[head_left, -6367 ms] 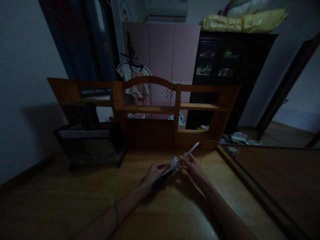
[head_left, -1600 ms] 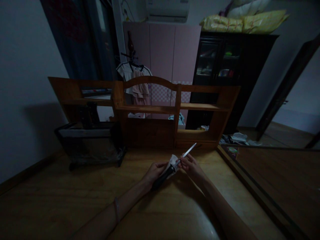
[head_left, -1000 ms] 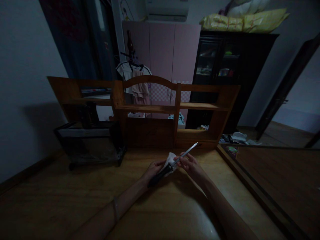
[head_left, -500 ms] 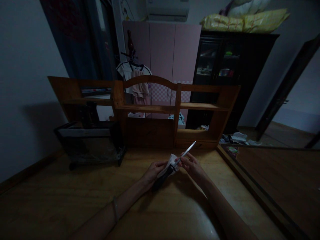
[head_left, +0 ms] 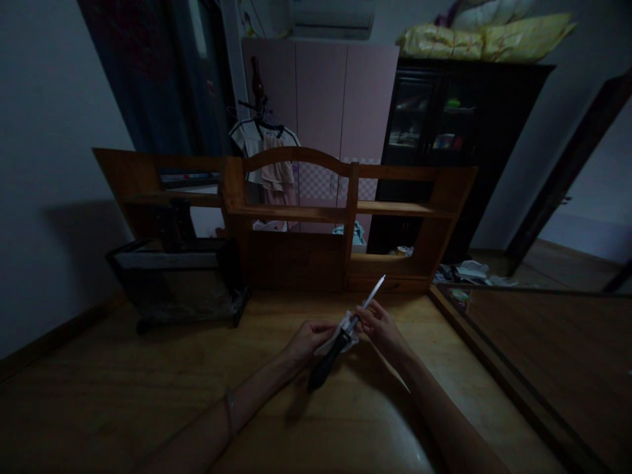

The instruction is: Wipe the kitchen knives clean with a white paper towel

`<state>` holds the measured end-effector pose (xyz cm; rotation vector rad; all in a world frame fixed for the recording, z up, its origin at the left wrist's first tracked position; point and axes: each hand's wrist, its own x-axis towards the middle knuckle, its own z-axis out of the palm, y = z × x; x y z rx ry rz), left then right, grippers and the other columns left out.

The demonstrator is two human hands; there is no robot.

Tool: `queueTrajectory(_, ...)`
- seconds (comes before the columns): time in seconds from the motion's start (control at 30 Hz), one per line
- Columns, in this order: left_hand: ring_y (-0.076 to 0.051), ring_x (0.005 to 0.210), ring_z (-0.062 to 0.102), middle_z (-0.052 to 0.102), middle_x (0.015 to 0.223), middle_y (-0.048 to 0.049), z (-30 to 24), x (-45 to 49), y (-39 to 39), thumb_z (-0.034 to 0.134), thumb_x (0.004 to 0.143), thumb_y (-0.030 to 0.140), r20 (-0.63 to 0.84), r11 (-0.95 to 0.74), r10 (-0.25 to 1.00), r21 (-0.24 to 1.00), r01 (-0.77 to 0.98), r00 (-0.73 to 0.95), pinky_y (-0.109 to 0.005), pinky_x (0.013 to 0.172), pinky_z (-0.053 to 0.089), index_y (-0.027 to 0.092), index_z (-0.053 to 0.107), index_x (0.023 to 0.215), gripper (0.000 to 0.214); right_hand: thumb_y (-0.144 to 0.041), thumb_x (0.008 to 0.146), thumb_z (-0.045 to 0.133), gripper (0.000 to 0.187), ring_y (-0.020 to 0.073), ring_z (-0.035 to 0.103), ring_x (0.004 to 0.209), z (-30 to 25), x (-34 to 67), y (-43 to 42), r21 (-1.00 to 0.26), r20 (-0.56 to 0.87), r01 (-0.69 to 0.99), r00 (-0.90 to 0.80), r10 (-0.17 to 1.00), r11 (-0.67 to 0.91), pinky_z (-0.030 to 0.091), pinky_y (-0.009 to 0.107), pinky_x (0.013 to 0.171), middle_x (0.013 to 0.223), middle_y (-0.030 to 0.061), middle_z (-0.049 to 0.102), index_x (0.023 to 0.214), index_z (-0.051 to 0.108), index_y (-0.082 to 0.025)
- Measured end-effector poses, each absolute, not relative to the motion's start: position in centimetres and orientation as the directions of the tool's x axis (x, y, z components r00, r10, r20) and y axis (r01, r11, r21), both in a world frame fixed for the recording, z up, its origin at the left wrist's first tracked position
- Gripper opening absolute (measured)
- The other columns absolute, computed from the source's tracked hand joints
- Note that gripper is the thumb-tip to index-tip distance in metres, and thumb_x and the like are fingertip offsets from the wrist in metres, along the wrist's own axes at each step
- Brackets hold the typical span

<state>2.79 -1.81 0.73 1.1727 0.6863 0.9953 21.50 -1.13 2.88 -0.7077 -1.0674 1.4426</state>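
Note:
Over a wooden desk top (head_left: 148, 395) I hold a knife (head_left: 329, 359) with a dark handle and a thin pale blade that points up and away. My left hand (head_left: 307, 339) is closed on a white cloth (head_left: 340, 327) wrapped round the knife where handle meets blade. My right hand (head_left: 381, 327) is closed in a pinch on the lower part of the blade, just right of the cloth. The handle's end hangs free toward me, a little above the desk.
A wooden shelf unit (head_left: 306, 217) stands at the back of the desk. Left of it sits a dark tray-like box (head_left: 172, 276). A dark wooden ledge (head_left: 518, 368) borders the desk on the right. Pink wardrobes and a dark cabinet stand behind.
The knife has tilted more upright, its handle end swinging down toward me. Both hands stay at the same spot, gripping cloth and blade.

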Motion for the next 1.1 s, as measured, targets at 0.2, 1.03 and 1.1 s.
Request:
queueTrajectory(0.2,-0.02,0.071,0.064,0.071,0.09,-0.0136,0.8,2.8,-1.9,0.073,0.067,0.042,0.038,0.085,0.91,0.957,-0.277,0.412,-0.025,0.066,0.044,0.009,0.073,0.092,0.041,-0.028,0.068,0.074,0.028,0.0125,0.06,0.067,2.7,21.6,-0.9,-0.89,0.11,-0.455,-0.139,0.984,0.035,0.042,0.022,0.055,0.076,-0.0006,0.064,0.087,0.053,-0.023)
queueTrajectory(1.03,-0.017,0.065,0.062,0.07,0.086,-0.0123,3.1,2.2,-2.5,0.077,0.062,0.044,-0.041,0.155,0.94,0.936,-0.316,0.339,-0.023,0.061,0.043,0.009,0.072,0.091,0.046,-0.034,0.069,0.072,0.026,0.0134,0.059,0.067,3.4,21.6,-1.5,-0.893,0.187,-0.441,-0.174,0.967,0.094,0.046,0.029,0.07,0.079,0.0022,0.067,0.087,0.057,-0.022)
queueTrajectory(1.1,-0.017,0.064,0.062,0.07,0.084,-0.012,2.9,2.2,-2.4,0.076,0.063,0.044,-0.04,0.14,0.947,0.945,-0.295,0.319,-0.023,0.06,0.043,0.009,0.073,0.09,0.045,-0.034,0.068,0.073,0.027,0.0136,0.059,0.068,3.5,21.5,-1.5,-0.897,0.19,-0.43,-0.163,0.968,0.103,0.046,0.03,0.07,0.08,0.0023,0.067,0.086,0.057,-0.022)
